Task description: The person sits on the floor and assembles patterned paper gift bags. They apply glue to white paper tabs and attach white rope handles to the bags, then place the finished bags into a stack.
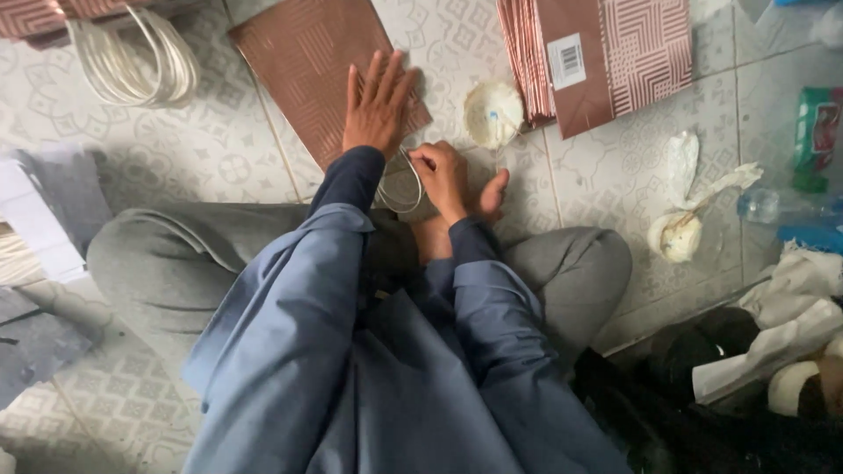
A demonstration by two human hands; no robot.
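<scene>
I sit cross-legged on a tiled floor. My left hand (378, 104) lies flat, fingers spread, on a brown patterned paper bag (307, 61) lying on the floor in front of me. My right hand (442, 175) is closed, pinching a loop of white cord handle (399, 186) at the bag's near edge. A bare foot shows just right of this hand.
A stack of brown patterned bags (606, 53) lies at the upper right. A small white dish of glue (493, 112) sits beside it. A bundle of white cord handles (132, 61) lies upper left. A smeared lid (676, 235), a plastic bottle (773, 206) and rags (781, 333) lie right.
</scene>
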